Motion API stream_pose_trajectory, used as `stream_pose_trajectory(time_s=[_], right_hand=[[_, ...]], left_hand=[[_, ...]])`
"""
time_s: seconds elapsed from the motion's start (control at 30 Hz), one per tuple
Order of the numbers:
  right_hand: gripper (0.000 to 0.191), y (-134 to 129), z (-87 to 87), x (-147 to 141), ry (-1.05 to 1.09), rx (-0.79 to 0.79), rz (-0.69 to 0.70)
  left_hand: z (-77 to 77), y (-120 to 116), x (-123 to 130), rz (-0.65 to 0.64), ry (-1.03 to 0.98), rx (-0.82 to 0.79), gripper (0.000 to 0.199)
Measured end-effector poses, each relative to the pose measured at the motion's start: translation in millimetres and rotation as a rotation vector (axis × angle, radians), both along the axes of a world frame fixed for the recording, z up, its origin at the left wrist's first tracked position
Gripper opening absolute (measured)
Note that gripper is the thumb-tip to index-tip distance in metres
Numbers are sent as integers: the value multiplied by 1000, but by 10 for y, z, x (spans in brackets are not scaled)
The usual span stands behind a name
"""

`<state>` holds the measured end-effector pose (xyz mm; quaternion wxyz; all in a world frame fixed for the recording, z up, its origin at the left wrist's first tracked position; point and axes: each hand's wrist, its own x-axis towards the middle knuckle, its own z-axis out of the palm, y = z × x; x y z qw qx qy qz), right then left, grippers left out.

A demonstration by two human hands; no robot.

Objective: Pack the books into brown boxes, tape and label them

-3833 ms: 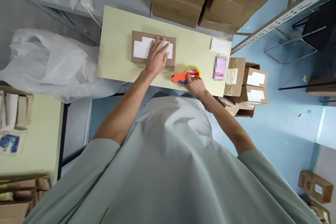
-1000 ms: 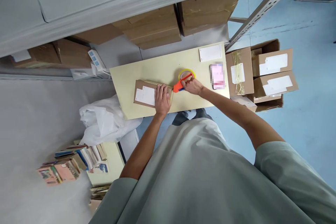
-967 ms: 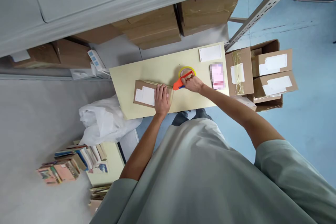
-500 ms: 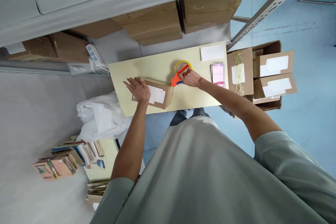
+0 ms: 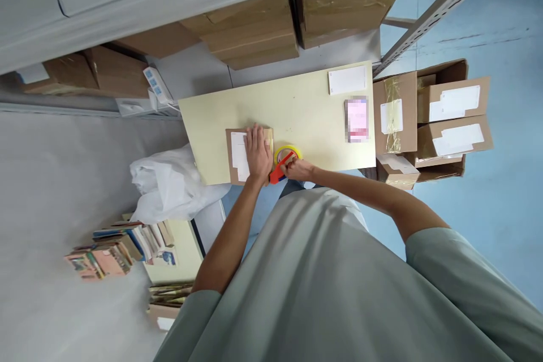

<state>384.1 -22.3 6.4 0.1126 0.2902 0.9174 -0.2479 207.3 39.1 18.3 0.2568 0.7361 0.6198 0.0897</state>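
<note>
A cardboard box with a white label lies on the cream table, by its near edge. My left hand rests on the box's right part, palm down, with nothing held in it and fingers stretched out. Closed round the handle of a red tape dispenser is my right hand. The dispenser carries a yellow-rimmed tape roll and sits against the box's right edge.
A white pad and a pink-and-white packet lie on the table's right end. Labelled cartons stand to the right. Large boxes fill the shelf beyond. White plastic bags and books are at left.
The box has been turned. My left hand has moved right and lies flat on it. My right hand has brought the dispenser nearer me, down the box's right edge.
</note>
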Motion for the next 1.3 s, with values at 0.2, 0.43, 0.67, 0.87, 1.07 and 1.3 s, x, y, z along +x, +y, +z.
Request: stream_pose_trajectory(time_s=[0.2, 0.43, 0.67, 0.87, 1.07, 1.3], right_hand=[[49, -168, 0, -280, 29, -52, -88], [43, 402, -37, 298, -111, -60, -363], [56, 1168, -47, 931, -180, 33, -589], [53, 1177, -17, 730, -202, 73, -546], [56, 1233, -18, 840, -247, 111, -572], [56, 1236, -14, 988, -239, 184, -504]], left_hand=[[-51, -152, -8, -159, -64, 2, 65], [-72, -146, -26, -151, -68, 7, 63], [-110, -152, -31, -181, -56, 15, 64], [-2, -82, -85, -169, -104, 21, 65], [-64, 256, -46, 452, -48, -26, 100], [-242, 405, 444, 562, -79, -50, 116]])
